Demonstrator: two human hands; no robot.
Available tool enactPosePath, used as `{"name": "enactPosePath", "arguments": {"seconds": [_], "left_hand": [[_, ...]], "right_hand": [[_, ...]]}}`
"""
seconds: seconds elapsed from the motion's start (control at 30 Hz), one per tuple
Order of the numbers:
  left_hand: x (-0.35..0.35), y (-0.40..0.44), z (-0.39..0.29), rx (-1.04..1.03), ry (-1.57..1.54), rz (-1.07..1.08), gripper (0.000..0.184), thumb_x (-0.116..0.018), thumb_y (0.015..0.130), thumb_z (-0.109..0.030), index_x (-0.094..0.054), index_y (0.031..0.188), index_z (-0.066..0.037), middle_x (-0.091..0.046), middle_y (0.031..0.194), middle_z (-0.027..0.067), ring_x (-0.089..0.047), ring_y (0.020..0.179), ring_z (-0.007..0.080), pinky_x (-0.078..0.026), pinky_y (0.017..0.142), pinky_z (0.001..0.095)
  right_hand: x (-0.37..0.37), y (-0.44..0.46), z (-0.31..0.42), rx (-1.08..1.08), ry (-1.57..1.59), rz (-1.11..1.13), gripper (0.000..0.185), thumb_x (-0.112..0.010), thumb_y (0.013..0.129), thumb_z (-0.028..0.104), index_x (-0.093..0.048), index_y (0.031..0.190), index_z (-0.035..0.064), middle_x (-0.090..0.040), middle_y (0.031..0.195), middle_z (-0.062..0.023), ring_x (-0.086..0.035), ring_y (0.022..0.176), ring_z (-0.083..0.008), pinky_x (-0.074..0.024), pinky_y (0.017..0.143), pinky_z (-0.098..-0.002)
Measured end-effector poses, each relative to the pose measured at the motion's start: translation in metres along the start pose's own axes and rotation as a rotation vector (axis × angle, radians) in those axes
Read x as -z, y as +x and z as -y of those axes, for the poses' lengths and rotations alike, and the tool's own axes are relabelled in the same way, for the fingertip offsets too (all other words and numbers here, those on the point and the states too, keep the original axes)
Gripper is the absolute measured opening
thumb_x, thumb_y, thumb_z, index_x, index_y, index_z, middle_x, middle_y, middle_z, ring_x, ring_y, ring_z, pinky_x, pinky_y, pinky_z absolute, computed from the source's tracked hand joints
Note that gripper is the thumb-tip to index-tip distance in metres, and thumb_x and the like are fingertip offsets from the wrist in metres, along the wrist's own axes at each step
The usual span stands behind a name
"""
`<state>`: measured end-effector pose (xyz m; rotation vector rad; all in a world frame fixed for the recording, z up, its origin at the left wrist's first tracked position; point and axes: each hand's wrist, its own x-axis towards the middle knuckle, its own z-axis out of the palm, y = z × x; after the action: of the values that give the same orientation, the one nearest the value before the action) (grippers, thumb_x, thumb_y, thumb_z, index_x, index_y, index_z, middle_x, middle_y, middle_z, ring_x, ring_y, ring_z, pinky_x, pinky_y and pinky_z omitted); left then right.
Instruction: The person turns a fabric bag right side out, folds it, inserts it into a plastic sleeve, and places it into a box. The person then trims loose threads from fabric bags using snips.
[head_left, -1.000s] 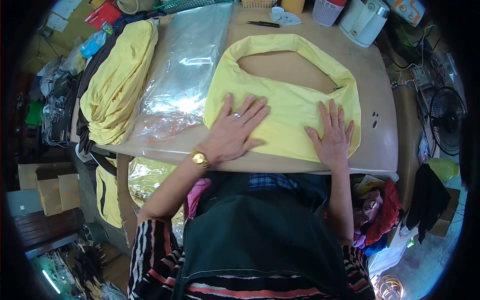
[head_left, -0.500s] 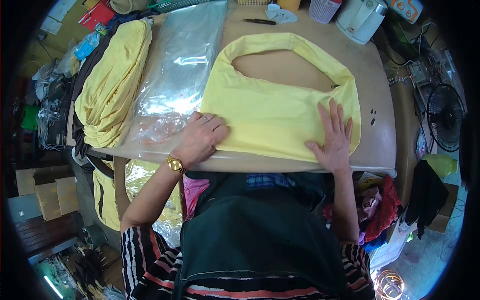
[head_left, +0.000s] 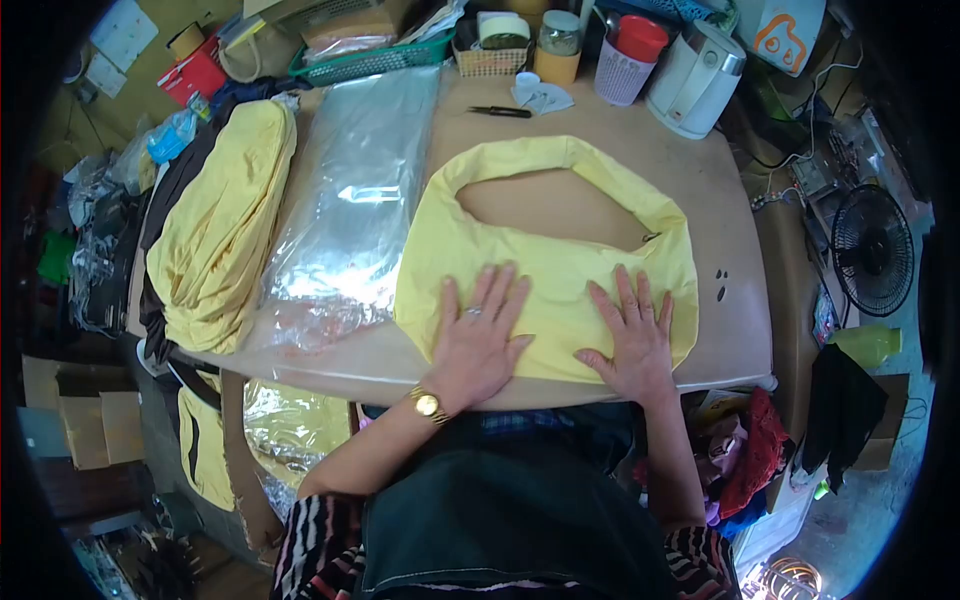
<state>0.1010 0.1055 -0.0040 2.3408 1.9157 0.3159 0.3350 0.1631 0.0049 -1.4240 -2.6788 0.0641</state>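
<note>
A yellow cloth shoulder bag (head_left: 560, 290) lies flat on the table, its wide strap curving away at the far side around an oval opening. My left hand (head_left: 480, 345) rests on the lower left of the bag, palm down and fingers spread. On the lower right of the bag, my right hand (head_left: 635, 340) also lies flat with its fingers apart. Left of the bag is a stack of clear plastic sleeves (head_left: 350, 190). Beyond them sits a heap of folded yellow cloth (head_left: 225, 230), with dark fabric along its left side.
At the table's far side stand a white electric kettle (head_left: 695, 80), a lilac basket (head_left: 622, 75), a jar (head_left: 558, 45) and a green basket (head_left: 375, 62). Small black snips (head_left: 500, 111) lie in front. A fan (head_left: 873, 240) is off to the right; a carton (head_left: 100, 425) is lower left.
My left hand has moved from the bag's lower left edge onto its front and opened flat. My right hand remains flat on the right side. The head view has tilted up.
</note>
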Motion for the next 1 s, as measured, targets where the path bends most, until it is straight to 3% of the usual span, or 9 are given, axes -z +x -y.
{"name": "enactPosePath", "arguments": {"seconds": [0.23, 0.3, 0.43, 0.5, 0.53, 0.7, 0.77, 0.93, 1.0], "left_hand": [[0.006, -0.008, 0.036, 0.062, 0.121, -0.02, 0.067, -0.048, 0.092, -0.036, -0.027, 0.148, -0.005, -0.024, 0.154, 0.0163, -0.021, 0.141, 0.041, -0.012, 0.11, 0.0643], [0.015, -0.018, 0.027, 0.167, -0.005, 0.106, 0.068, -0.05, 0.091, -0.036, -0.028, 0.147, -0.005, -0.023, 0.154, 0.0177, -0.02, 0.141, 0.0439, -0.014, 0.11, 0.0637], [0.025, -0.037, 0.003, 0.288, -0.004, 0.205, 0.065, -0.052, 0.091, -0.037, -0.033, 0.145, -0.005, -0.024, 0.154, 0.0167, -0.021, 0.141, 0.0413, -0.014, 0.111, 0.0625], [0.023, -0.023, -0.008, 0.144, -0.071, 0.027, 0.066, -0.054, 0.09, -0.036, -0.034, 0.144, -0.004, -0.024, 0.154, 0.0173, -0.022, 0.141, 0.0406, -0.014, 0.111, 0.0626], [0.019, -0.007, -0.014, 0.079, -0.152, -0.064, 0.068, -0.054, 0.09, -0.041, -0.035, 0.144, -0.004, -0.024, 0.154, 0.0166, -0.022, 0.142, 0.0388, -0.013, 0.109, 0.0662], [0.001, 0.002, 0.006, 0.111, -0.014, 0.04, 0.076, -0.048, 0.09, -0.054, -0.031, 0.147, -0.007, -0.02, 0.155, 0.0186, -0.017, 0.142, 0.0425, -0.006, 0.105, 0.0723], [0.005, 0.0, 0.012, 0.178, 0.031, 0.039, 0.079, -0.048, 0.089, -0.06, -0.031, 0.148, -0.01, -0.018, 0.156, 0.0184, -0.014, 0.142, 0.0444, -0.005, 0.103, 0.0742], [0.005, -0.001, 0.013, 0.221, 0.029, 0.011, 0.084, -0.051, 0.085, -0.064, -0.032, 0.147, -0.011, -0.018, 0.156, 0.0193, -0.012, 0.141, 0.0492, -0.004, 0.103, 0.0749], [0.005, 0.0, 0.014, 0.227, 0.024, 0.022, 0.085, -0.053, 0.083, -0.063, -0.033, 0.147, -0.011, -0.017, 0.156, 0.0198, -0.01, 0.141, 0.0504, -0.004, 0.102, 0.0751]], "right_hand": [[0.002, -0.001, -0.005, 0.008, 0.019, 0.0, 0.084, -0.055, 0.078, 0.068, -0.037, 0.146, 0.0222, -0.025, 0.154, -0.0144, -0.021, 0.142, -0.0397, -0.014, 0.109, -0.0669], [0.005, -0.003, -0.01, 0.065, 0.063, 0.031, 0.084, -0.056, 0.078, 0.067, -0.039, 0.144, 0.0181, -0.026, 0.153, -0.0148, -0.022, 0.142, -0.0383, -0.0142, 0.109, -0.0666], [0.016, -0.009, 0.0, 0.083, 0.114, 0.112, 0.081, -0.057, 0.08, 0.063, -0.042, 0.141, 0.0128, -0.03, 0.151, -0.0149, -0.024, 0.141, -0.0359, -0.0145, 0.109, -0.0659], [0.016, -0.001, 0.025, 0.011, 0.087, 0.146, 0.076, -0.058, 0.082, 0.059, -0.045, 0.139, 0.0107, -0.033, 0.15, -0.0145, -0.026, 0.141, -0.0333, -0.0151, 0.11, -0.0636], [0.009, 0.003, 0.041, 0.126, 0.191, 0.067, 0.074, -0.058, 0.084, 0.055, -0.043, 0.139, 0.0086, -0.034, 0.148, -0.0144, -0.027, 0.14, -0.0308, -0.0155, 0.112, -0.0606], [-0.005, 0.01, 0.044, 0.104, 0.155, 0.085, 0.079, -0.057, 0.085, 0.055, -0.036, 0.144, 0.007, -0.032, 0.151, -0.0112, -0.026, 0.141, -0.0286, -0.0149, 0.113, -0.0586], [-0.004, 0.015, 0.021, -0.087, 0.124, 0.065, 0.078, -0.055, 0.086, 0.054, -0.035, 0.145, 0.0073, -0.03, 0.152, -0.0104, -0.026, 0.141, -0.0291, -0.0147, 0.113, -0.0591], [-0.014, 0.014, -0.024, -0.24, 0.024, -0.041, 0.078, -0.056, 0.087, 0.051, -0.033, 0.145, 0.006, -0.029, 0.153, -0.0119, -0.027, 0.141, -0.0297, -0.0125, 0.111, -0.0641], [-0.017, 0.017, -0.044, -0.421, -0.181, -0.108, 0.08, -0.057, 0.086, 0.052, -0.031, 0.146, 0.0068, -0.029, 0.153, -0.0119, -0.025, 0.142, -0.0289, -0.0107, 0.111, -0.0654]]}}
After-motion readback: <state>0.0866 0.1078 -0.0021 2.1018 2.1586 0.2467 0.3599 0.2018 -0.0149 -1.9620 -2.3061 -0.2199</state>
